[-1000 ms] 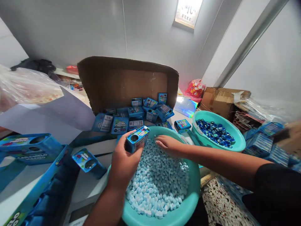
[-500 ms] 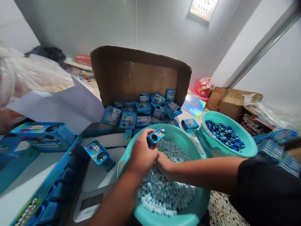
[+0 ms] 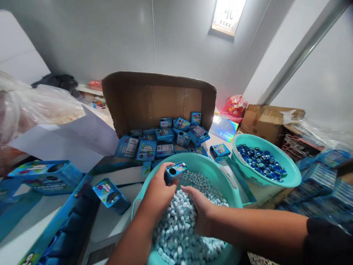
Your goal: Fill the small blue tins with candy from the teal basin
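My left hand [image 3: 157, 193] grips a small blue candy box [image 3: 175, 172] with a round hole in its top, held over a teal basin [image 3: 220, 173] full of pale blue candies [image 3: 182, 224]. My right hand [image 3: 200, 209] is cupped in the candies just below the box, scooping up a heap of them. Both hands are inside the basin's rim.
A second teal basin [image 3: 289, 180] with dark blue caps [image 3: 260, 162] stands at the right. Behind, an open cardboard box [image 3: 154, 99] holds several blue candy boxes. More blue boxes [image 3: 110, 195] and display cartons [image 3: 44, 175] lie at the left, beside a scale. A plastic bag [image 3: 33, 103] is far left.
My right hand has dug into the candies and come up cupped with a heap, closer to me. My left hand stays on the box, now lower over the basin.
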The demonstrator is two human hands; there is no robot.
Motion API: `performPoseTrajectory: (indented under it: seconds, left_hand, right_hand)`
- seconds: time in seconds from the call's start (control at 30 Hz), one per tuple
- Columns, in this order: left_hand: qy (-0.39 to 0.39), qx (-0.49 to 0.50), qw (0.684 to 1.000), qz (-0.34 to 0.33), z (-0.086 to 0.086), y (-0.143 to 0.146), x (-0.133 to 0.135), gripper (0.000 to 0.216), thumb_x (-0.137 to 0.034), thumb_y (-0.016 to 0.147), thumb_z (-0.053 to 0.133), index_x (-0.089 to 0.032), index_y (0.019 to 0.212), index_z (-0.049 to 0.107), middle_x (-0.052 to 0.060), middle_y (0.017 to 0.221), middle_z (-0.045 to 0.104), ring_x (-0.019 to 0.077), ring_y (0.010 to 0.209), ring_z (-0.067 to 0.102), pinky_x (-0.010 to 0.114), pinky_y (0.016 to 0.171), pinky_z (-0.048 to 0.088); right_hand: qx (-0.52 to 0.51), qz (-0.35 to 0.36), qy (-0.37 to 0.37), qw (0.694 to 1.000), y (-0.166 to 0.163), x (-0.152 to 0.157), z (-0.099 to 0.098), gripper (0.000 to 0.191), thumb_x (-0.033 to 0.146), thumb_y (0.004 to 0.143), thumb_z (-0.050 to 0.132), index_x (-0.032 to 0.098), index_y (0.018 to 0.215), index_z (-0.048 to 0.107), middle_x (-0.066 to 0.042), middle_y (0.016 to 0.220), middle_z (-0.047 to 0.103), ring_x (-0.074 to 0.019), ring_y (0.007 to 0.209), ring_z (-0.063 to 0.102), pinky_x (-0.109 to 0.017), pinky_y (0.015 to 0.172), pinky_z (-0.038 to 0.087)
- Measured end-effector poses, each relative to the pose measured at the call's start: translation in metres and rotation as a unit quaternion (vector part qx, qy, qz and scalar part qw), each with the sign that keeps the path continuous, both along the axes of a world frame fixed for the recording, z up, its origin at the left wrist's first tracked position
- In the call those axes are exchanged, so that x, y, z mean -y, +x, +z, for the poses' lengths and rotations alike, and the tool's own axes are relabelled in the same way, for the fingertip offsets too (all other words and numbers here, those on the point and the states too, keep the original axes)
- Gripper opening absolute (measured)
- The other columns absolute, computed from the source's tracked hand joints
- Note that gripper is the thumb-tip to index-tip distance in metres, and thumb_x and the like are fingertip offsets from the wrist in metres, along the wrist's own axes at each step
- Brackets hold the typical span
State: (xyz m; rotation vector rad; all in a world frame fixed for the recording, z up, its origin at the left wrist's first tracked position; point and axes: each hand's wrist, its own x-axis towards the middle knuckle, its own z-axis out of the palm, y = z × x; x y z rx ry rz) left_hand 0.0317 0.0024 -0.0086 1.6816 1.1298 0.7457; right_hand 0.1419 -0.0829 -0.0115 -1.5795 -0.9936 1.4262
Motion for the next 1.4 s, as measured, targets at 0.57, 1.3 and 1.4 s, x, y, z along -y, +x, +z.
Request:
performPoseTrajectory:
  seconds: [0.57, 1.3, 1.4]
  left_hand:
    - [-0.046, 0.014, 0.993, -0.104, -0.003, 0.000, 0.004, 0.041, -0.020, 0.071, 0.064, -0.021, 0.112, 0.058, 0.003, 0.102, 0.068, 0.0233, 0.094, 0.065, 0.033, 0.085, 0.048]
    - [-0.057, 0.024, 0.977, -0.205, 0.003, -0.001, 0.006, 0.046, -0.013, 0.067, 0.062, -0.016, 0.113, 0.061, 0.003, 0.101, 0.069, 0.0228, 0.092, 0.063, 0.032, 0.080, 0.047]
    - [-0.059, 0.031, 0.976, -0.209, 0.004, -0.002, 0.006, 0.044, -0.015, 0.069, 0.061, -0.017, 0.113, 0.061, 0.001, 0.097, 0.069, 0.0211, 0.088, 0.062, 0.030, 0.076, 0.046]
  right_hand:
    - [-0.458, -0.276, -0.002, 0.845, 0.026, -0.031, 0.072, 0.023, 0.032, 0.096, 0.049, 0.016, 0.092, 0.065, -0.006, 0.075, 0.071, -0.0177, 0.066, 0.069, -0.035, 0.071, 0.060]
    - [-0.438, -0.309, 0.115, 0.836, 0.018, -0.051, 0.047, 0.023, 0.037, 0.085, 0.057, 0.017, 0.075, 0.062, -0.004, 0.067, 0.068, -0.0189, 0.070, 0.069, -0.028, 0.064, 0.055]
    - [-0.429, -0.310, 0.131, 0.838, 0.018, -0.047, 0.048, 0.026, 0.037, 0.085, 0.057, 0.016, 0.071, 0.064, -0.006, 0.068, 0.069, -0.0185, 0.070, 0.069, -0.029, 0.067, 0.055]
